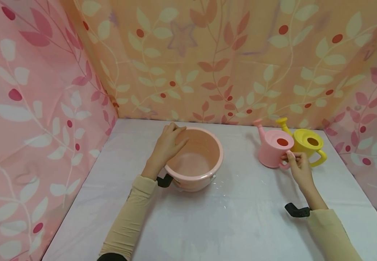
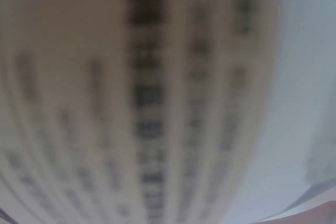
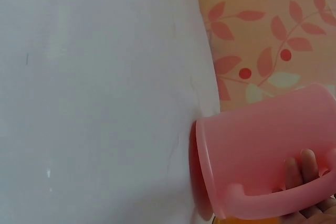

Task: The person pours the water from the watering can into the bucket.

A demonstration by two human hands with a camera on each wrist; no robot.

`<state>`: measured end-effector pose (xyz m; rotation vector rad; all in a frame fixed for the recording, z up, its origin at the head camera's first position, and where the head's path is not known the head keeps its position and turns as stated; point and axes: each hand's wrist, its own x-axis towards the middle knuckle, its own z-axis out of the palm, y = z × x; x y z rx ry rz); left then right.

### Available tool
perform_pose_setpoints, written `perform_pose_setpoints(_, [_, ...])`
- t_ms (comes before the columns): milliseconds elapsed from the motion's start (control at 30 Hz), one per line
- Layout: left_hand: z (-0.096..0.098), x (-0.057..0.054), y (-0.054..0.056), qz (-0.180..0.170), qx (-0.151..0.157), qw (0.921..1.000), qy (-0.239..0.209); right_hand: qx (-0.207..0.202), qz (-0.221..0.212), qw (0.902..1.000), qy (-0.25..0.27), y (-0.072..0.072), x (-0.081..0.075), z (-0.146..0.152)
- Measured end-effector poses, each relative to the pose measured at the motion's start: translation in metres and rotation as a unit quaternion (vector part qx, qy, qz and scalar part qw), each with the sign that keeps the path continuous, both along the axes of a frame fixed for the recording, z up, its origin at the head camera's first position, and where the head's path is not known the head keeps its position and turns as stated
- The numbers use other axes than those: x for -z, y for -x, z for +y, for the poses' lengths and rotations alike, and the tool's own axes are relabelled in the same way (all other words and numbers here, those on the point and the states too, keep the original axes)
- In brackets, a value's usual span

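Note:
My left hand [image 1: 168, 143] rests over the left rim of a pink bucket [image 1: 191, 177], its thumb and fingers spread apart above the bucket's mouth. A printed label [image 2: 147, 98] fills much of the left wrist view, close and blurred. On the right, my right hand [image 1: 299, 166] grips the handle of a pink watering can [image 1: 271, 150], which stands upright with its spout toward the back. Fingers [image 3: 308, 163] reach through the handle in the right wrist view. Close against that can on its right is a yellow watering can [image 1: 306, 143].
A white-covered table [image 1: 240, 224] lies under everything, with small water drops [image 1: 224, 195] to the right of the bucket. Leaf-patterned cloth walls [image 1: 214, 61] enclose the back and both sides. A black wrist mount [image 1: 297, 211] sticks out from the right sleeve.

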<state>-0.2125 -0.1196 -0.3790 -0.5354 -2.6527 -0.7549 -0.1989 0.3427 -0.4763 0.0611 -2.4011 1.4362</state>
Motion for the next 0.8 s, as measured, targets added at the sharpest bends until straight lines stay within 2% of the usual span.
perform_pose_setpoints(100, [0.001, -0.001, 0.0, -0.001, 0.0, 1.0, 0.001, 0.002, -0.003, 1.0, 0.002, 0.009, 0.019, 0.015])
perform_pose_setpoints(167, [0.001, -0.001, -0.001, -0.002, 0.0, 1.0, 0.002, 0.012, -0.026, 0.9996, -0.001, 0.008, 0.018, 0.016])
perform_pose_setpoints(267, [0.001, -0.002, 0.0, -0.005, -0.002, 1.0, 0.006, 0.006, -0.026, 0.9996, 0.007, 0.01, 0.025, 0.023])
perform_pose_setpoints(400, [0.0, -0.002, 0.0, -0.007, -0.007, 0.9998, 0.015, -0.019, -0.004, 0.9998, 0.006, -0.005, 0.002, 0.01])
perform_pose_setpoints(500, [0.0, -0.002, 0.0, -0.006, -0.009, 0.9997, 0.02, -0.021, 0.0, 0.9998, 0.004, -0.011, -0.008, 0.005])
perform_pose_setpoints(567, [-0.001, -0.003, 0.0, -0.006, -0.009, 0.9997, 0.023, -0.01, -0.008, 0.9999, -0.006, -0.014, -0.013, 0.003])
perform_pose_setpoints(667, [0.0, -0.003, -0.001, -0.005, -0.002, 0.9998, 0.019, 0.033, -0.015, 0.9981, -0.049, -0.017, -0.016, 0.002])
perform_pose_setpoints(800, [0.0, -0.002, -0.003, -0.009, 0.006, 0.9998, 0.016, 0.087, 0.004, 0.9899, -0.112, -0.02, -0.019, 0.002])
